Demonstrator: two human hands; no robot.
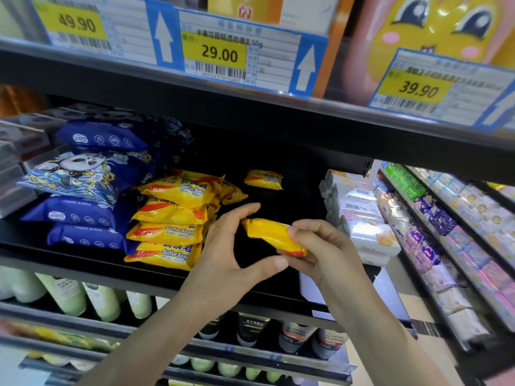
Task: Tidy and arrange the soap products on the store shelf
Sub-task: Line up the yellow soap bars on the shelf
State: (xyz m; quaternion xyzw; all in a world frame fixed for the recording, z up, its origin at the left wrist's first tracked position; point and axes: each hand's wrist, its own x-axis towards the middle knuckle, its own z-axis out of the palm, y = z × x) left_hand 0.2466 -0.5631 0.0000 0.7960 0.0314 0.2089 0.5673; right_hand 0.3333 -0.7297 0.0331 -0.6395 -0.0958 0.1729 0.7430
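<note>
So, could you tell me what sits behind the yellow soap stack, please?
Behind the yellow soap stack, more yellow packets peek out; one lone packet lies farther back. Anything directly behind is hidden.

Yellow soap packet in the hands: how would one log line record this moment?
right hand: holds yellow soap packet | left hand: open beside it | yellow stack: left | placed: no

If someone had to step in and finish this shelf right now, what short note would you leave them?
Right hand: grips a yellow soap packet above the bare middle of the shelf.
Left hand: open, fingertips at the packet's left end.
Yellow stack: already piled beside the blue packets.
One loose yellow packet lies alone farther back.
White soap boxes are stacked on the right.
Left to do: probably place the held packet by the stack, then bring the loose one forward.
</note>
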